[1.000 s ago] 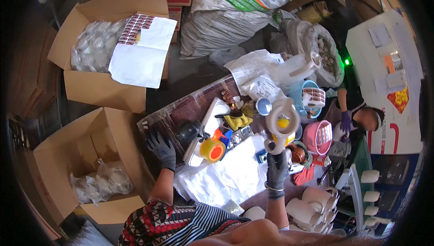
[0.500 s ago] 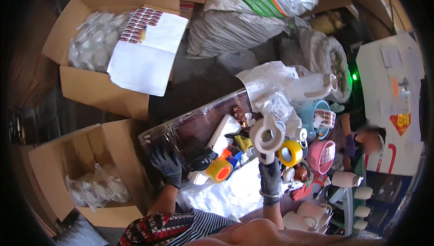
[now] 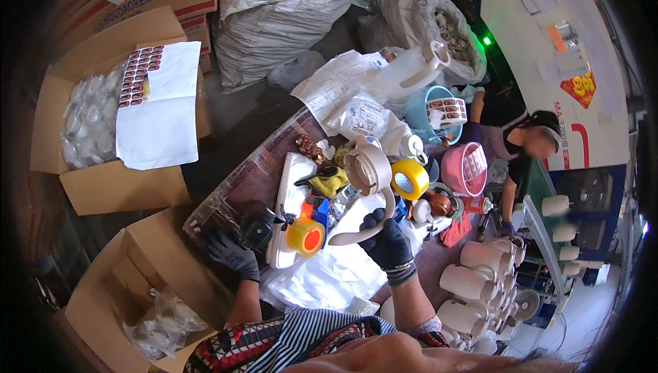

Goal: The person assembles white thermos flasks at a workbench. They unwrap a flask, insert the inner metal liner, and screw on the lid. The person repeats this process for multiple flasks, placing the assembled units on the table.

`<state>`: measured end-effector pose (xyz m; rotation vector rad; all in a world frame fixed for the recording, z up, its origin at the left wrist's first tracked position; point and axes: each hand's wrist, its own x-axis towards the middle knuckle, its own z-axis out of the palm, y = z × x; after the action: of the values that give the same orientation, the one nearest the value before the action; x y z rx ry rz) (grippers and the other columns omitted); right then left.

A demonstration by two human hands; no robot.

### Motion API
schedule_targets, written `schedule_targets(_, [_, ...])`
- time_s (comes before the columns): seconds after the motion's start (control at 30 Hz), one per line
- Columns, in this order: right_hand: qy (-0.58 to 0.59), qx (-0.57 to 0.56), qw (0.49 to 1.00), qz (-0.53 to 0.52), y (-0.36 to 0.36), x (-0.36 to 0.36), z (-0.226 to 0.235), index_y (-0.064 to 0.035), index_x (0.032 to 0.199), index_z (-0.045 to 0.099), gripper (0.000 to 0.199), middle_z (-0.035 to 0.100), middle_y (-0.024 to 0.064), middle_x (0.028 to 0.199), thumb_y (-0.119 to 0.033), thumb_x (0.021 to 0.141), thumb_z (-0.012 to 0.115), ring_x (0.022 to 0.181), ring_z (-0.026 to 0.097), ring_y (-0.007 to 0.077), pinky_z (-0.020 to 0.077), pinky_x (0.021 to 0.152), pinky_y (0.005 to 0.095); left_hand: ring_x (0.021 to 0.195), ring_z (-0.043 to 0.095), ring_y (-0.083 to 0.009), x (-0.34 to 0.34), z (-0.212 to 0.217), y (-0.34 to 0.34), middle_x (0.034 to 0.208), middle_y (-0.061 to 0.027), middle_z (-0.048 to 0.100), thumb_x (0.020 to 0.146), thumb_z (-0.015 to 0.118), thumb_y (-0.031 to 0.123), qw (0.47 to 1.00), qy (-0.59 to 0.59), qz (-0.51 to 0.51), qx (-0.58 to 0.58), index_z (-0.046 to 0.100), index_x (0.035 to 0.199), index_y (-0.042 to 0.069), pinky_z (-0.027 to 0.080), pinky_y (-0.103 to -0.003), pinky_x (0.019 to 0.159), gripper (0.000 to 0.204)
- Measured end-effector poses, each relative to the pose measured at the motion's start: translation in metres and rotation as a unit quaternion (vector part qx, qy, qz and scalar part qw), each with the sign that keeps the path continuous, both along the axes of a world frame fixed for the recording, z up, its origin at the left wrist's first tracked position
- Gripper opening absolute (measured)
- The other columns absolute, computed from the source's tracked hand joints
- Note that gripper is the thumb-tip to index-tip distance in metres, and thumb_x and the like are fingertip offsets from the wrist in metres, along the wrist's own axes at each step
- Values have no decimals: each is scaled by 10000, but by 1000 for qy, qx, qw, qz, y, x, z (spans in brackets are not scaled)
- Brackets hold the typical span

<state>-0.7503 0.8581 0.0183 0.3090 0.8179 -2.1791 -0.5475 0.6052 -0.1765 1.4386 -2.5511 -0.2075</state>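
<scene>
My right hand (image 3: 388, 246), in a dark glove, is closed on the curved handle of a beige plastic jug top (image 3: 368, 171). Its wide round collar is tilted above the table. At the table's left edge rests my left hand (image 3: 233, 255), in a grey glove, fingers spread and holding nothing. A black object (image 3: 257, 229) of unclear kind lies beside its fingertips. Between the hands sits an orange and blue tape dispenser (image 3: 306, 237) with yellow tape. Clear plastic bags (image 3: 322, 277) are spread in front of me.
Yellow tape roll (image 3: 410, 179), pink basket (image 3: 463, 171) and blue bucket (image 3: 426, 111) stand on the table. Several beige jugs (image 3: 460, 281) are at lower right. Cardboard boxes (image 3: 127, 191) holding bagged parts flank the left. A co-worker (image 3: 504, 133) in purple gloves is at right.
My right hand has turned the jug top, so its ring no longer faces me and its handle shows curving below. The view has swung right. My left hand stays at the table edge.
</scene>
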Motion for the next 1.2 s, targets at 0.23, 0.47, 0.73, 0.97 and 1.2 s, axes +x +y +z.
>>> schedule_targets(0.23, [163,123,979,20,23,5,6,-54,1200,530,388,580,78,1091,-366,991,629,832,552,175,461,722,310,1390,387,-456,12,-22,4,1525,-218,409,1046,355,445,997,-21,5,-68,444,1418,77,300,-613,1118,531])
schedule_targets(0.47, [260,395,880,-45,82,9,-12,-19,1105,580,214,615,19,874,-186,986,643,626,534,82,430,555,220,1369,409,-439,18,-56,3,1522,-194,421,1030,375,428,994,-26,26,-105,446,1420,76,299,-600,1128,529])
schedule_targets(0.73, [107,366,923,-48,56,-5,-44,-64,1066,617,288,613,22,823,-343,998,638,582,537,119,428,515,253,1369,412,-422,11,-43,1,1525,-181,422,1010,432,389,993,-23,11,-117,432,1441,71,312,-585,1128,535])
schedule_targets(0.97, [48,232,967,-90,39,-47,-111,-148,1082,598,180,594,22,817,-282,983,669,607,551,134,438,507,267,1362,424,-435,23,-74,-7,1504,-200,435,1027,456,378,989,-27,19,-141,443,1419,70,335,-594,1113,499])
schedule_targets(1.2, [-159,-8,977,-140,8,-76,-177,-125,1049,575,252,647,86,885,-342,969,676,780,643,265,572,719,403,1354,451,-408,21,-81,-13,1482,-181,474,1035,463,384,988,-53,24,-142,497,1377,73,348,-592,1105,463])
